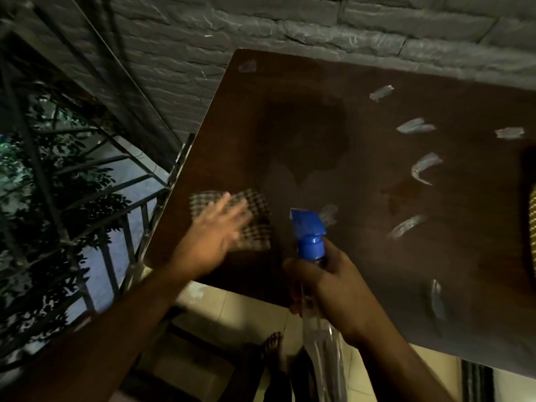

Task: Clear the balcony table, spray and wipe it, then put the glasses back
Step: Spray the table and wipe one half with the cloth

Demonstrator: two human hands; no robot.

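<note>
From the head camera, the dark brown table (362, 256) stood against a grey brick wall (261, 21), and everything else sat relative to it. At its near left corner lay a checked cloth (255, 216); the left hand (214, 230), motion-blurred, had its fingers spread flat over the cloth. Above the table's near edge the right hand (327, 282) gripped a clear spray bottle (311, 248) with a blue nozzle aimed across the tabletop. Pale scuffs marked the table's right half, and a darker wet patch spread near its middle. A metal railing (95, 181) ran left of the table.
</note>
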